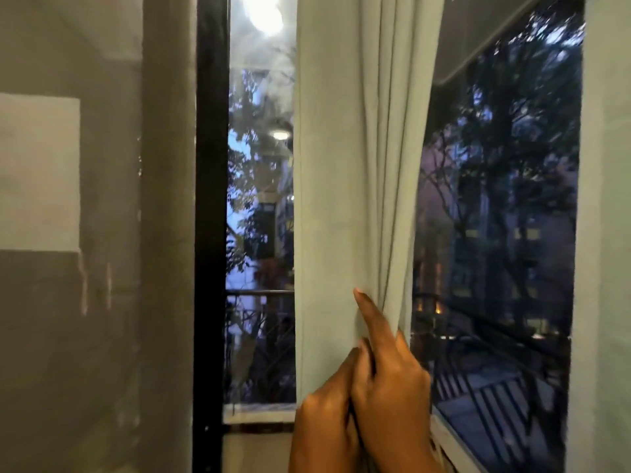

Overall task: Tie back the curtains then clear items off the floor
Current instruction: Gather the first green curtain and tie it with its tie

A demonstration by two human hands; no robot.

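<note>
Both hands rise from the bottom edge, wrists cut off by the frame, pressed together against the pale grey-green fabric curtain (358, 165). The right hand (389, 377) lies in front, its index finger stretched up along a fold while the other fingers curl round the gathered right edge of the cloth, so it grips the curtain. The left hand (324, 418) sits just beside and partly behind it; its fingertips are hidden between the right hand and the cloth, so I cannot tell whether it pinches the fabric or only presses on it.

That curtain hangs in the middle of the view, smooth and matte on its left half, bunched into soft vertical pleats on the right that narrow toward the hands. Its top and its hem are out of frame. A second strip of the same pale cloth (604, 233) runs down the far right edge, mostly cut off.

Behind, the dark glass window (495, 199) shows blurred trees, lit buildings and a metal railing, mixed with reflections of ceiling lights. A black vertical window frame (210, 233) stands left of the glass, next to a grey patchy plastered wall (102, 302).
</note>
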